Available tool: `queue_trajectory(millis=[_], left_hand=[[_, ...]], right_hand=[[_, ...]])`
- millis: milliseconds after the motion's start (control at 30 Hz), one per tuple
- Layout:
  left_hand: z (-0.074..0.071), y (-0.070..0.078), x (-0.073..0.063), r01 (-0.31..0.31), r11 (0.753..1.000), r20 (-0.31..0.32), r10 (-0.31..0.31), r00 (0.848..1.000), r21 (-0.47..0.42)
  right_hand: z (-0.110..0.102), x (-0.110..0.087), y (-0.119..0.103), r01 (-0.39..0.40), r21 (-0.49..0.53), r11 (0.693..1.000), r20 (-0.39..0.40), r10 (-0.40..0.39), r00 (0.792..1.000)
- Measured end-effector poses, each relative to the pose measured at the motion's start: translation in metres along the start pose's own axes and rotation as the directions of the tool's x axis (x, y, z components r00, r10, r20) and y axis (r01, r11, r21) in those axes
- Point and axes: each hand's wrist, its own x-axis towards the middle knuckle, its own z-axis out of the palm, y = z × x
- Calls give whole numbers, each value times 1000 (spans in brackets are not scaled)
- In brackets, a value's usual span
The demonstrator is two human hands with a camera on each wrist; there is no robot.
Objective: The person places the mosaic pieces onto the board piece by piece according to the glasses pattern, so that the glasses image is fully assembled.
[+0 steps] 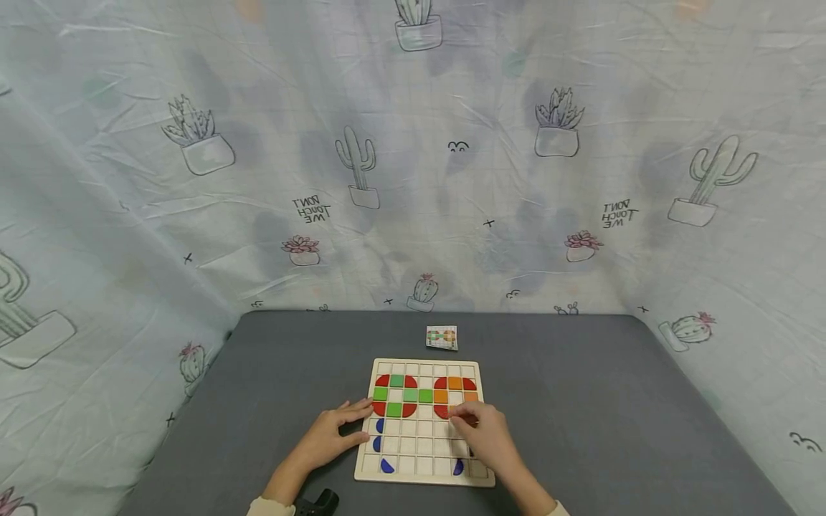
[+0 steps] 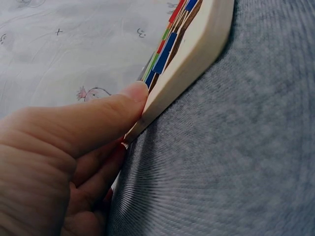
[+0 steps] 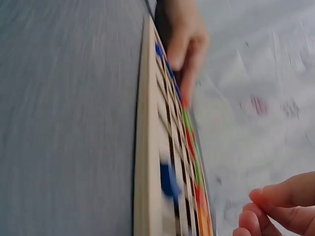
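A square wooden grid board (image 1: pixel 413 479) lies on the grey table, with red, green, orange and blue pieces in its cells. My left hand (image 1: pixel 329 433) lies at its left side, fingers extended, their tips touching the edge. In the left wrist view the left thumb (image 2: pixel 110 110) is straight, its tip against the rim. Over the right part of the board, my right hand (image 1: pixel 487 433) has its fingertips at an orange square (image 1: pixel 453 410) in the lower row of the red-and-orange ring. The right thumb and index finger meet in the right wrist view; I cannot tell whether a piece is between them.
A small pattern card (image 1: pixel 442 337) stands behind the board. Blue pieces, such as a blue piece (image 1: pixel 387 466), sit in the front cells. A black strap device (image 1: pixel 317 504) is near my left wrist. Printed cloth (image 1: pixel 413 179) hangs behind the table.
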Motion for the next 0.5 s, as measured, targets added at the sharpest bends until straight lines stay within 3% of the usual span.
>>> queue_trajectory(millis=[267,500], left_hand=[[-1,1,-2,5,1000,1,-5,1000,-3],[0,3,-3,40,999,-19,-40,999,-5]], right_hand=[[-35,-5,33,-170,-14,985,-116,168,979],[-66,-11,56,-161,9,987,-153,160,975]])
